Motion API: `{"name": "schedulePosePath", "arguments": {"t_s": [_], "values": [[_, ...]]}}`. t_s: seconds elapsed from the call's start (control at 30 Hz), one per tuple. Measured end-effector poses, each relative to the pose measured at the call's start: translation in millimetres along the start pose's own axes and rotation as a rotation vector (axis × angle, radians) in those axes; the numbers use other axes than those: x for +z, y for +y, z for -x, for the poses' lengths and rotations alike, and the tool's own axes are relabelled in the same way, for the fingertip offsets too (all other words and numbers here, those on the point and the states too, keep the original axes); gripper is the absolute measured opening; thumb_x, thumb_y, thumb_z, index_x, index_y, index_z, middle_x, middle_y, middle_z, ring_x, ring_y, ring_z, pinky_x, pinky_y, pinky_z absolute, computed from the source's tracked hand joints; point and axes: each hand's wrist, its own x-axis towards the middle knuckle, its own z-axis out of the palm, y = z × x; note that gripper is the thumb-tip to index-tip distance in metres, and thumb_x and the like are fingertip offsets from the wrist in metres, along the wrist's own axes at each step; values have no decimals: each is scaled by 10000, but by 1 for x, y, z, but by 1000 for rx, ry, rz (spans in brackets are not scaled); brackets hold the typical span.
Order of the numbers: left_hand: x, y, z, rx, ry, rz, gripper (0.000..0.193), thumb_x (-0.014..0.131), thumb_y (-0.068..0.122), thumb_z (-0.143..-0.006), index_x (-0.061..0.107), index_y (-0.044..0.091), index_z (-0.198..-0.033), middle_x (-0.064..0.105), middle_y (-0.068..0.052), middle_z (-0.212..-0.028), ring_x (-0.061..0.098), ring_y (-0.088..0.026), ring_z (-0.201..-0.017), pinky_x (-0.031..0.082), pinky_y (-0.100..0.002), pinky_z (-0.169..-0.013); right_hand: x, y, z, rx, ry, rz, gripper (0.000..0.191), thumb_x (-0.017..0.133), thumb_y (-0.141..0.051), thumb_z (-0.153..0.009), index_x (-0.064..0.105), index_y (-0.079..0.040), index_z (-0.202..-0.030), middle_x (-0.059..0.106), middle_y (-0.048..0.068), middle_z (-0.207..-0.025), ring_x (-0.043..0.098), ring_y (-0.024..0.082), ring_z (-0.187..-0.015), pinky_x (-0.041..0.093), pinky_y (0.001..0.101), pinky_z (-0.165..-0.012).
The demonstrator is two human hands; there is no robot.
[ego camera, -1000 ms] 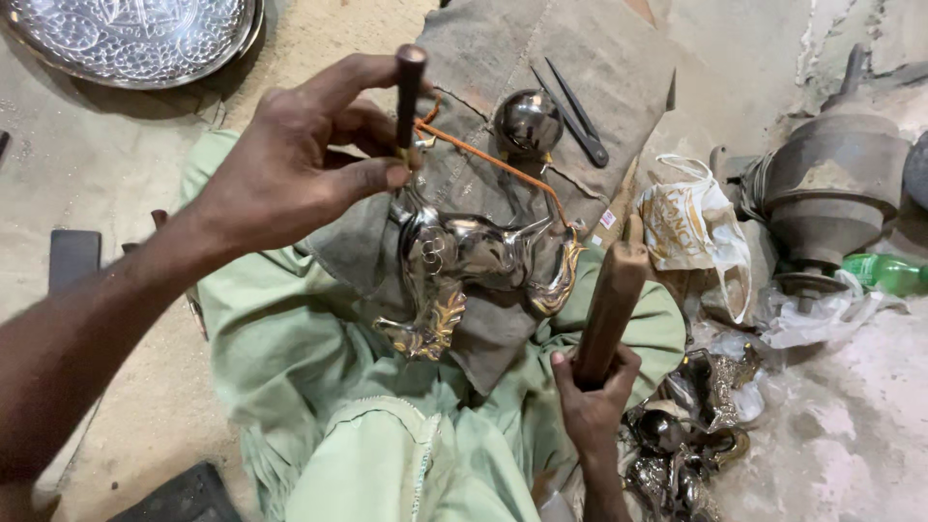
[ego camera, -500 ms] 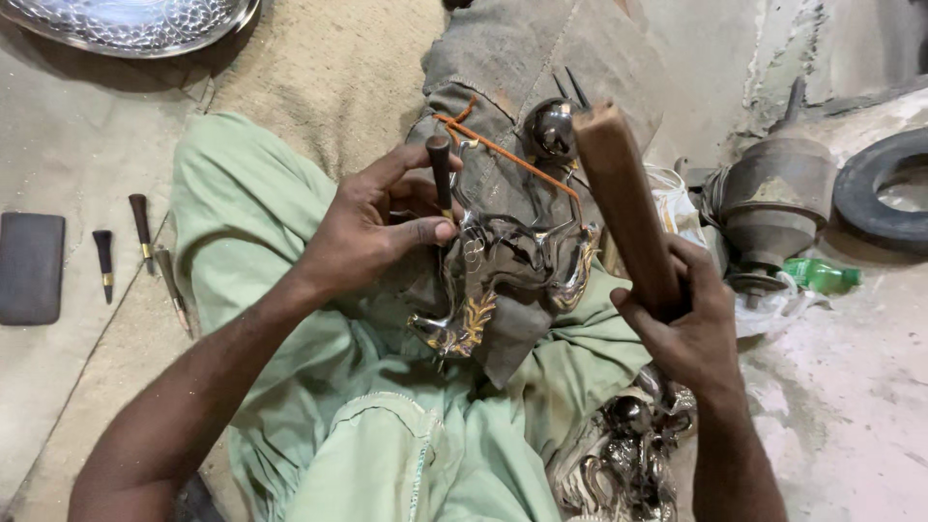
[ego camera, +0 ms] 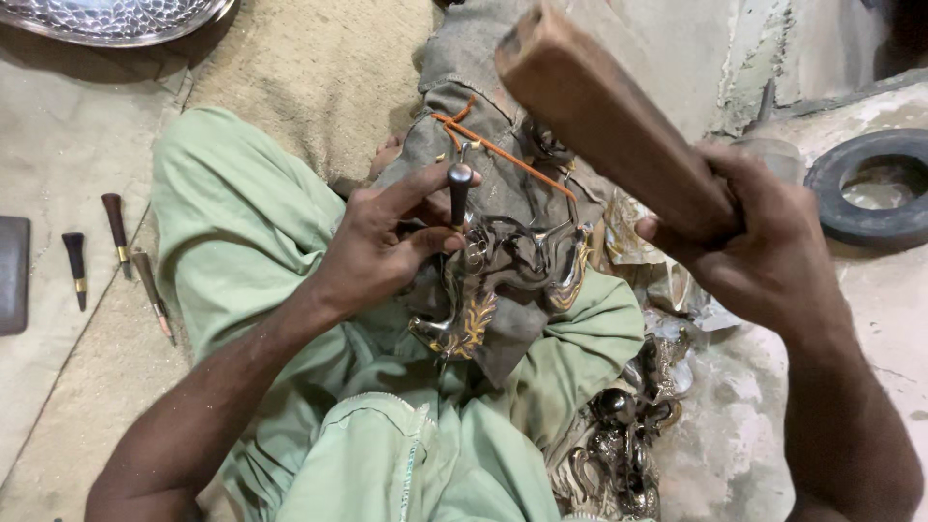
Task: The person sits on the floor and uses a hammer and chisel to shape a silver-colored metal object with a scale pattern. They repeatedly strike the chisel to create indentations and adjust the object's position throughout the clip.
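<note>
Your left hand (ego camera: pixel 387 253), centre of the frame, pinches a short dark punch (ego camera: pixel 459 193) between thumb and fingertips and holds it upright, tip down on the shiny metal piece (ego camera: pixel 512 275). That piece lies just right of centre on a grey cloth (ego camera: pixel 464 106) across your lap, so the green trouser legs (ego camera: pixel 242 222) and cloth cushion it. The pinch sits low on the punch, which leaves its rounded top bare.

Your right hand (ego camera: pixel 764 256), at the right of the frame, is closed tight round a wooden mallet (ego camera: pixel 609 116). The mallet is raised and tilted toward the upper middle, well apart from the punch.

An orange cord (ego camera: pixel 503 155) runs across the cloth just behind the punch. Three spare tools (ego camera: pixel 116 246) with dark handles lie at the left edge on the floor. A pile of metal pieces (ego camera: pixel 619 435) sits at lower right, beside your knee. A black ring (ego camera: pixel 865 188) lies at upper right, and a patterned tray (ego camera: pixel 116 19) at upper left. Your left thumb hides the punch tip.
</note>
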Motion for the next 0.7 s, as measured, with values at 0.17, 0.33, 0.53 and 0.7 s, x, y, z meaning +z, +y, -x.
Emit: {"name": "schedulePosePath", "arguments": {"t_s": [0.17, 0.33, 0.53, 0.7], "values": [[3, 3, -2, 40, -1, -97, 470, 781, -28, -923, 615, 92, -1347, 784, -61, -955, 770, -112, -886, 645, -273, -822, -23, -7, -18, -63, -271, 601, 602, 790, -203, -897, 559, -194, -1453, 767, 148, -1102, 726, 241, -620, 626, 423, -540], [3, 6, -6, -25, -45, -83, 618, 722, -53, -875, 564, 100, -1452, 790, -78, -939, 775, -131, -839, 653, -279, -809, -27, -7, -18, -9, -268, 588, 599, 742, -295, -916, 534, -218, -1472, 753, 120, -1077, 722, 200, -643, 620, 366, -596], [1, 1, -13, 80, -86, -131, 621, 729, -67, -872, 569, 107, -1447, 785, -94, -968, 778, -158, -855, 632, -305, -841, -25, -7, -15, 28, -293, 632, 574, 743, -297, -921, 562, -242, -1463, 752, 97, -1121, 732, 191, -649, 609, 334, -573], [1, -2, -13, 78, -124, -182, 590, 751, -36, -868, 593, 119, -1415, 778, -103, -987, 778, -177, -887, 659, -320, -848, -25, -2, -8, -87, -88, 484, 508, 736, -232, -957, 593, -195, -1443, 763, 92, -1039, 727, 174, -711, 603, 347, -625]]}}
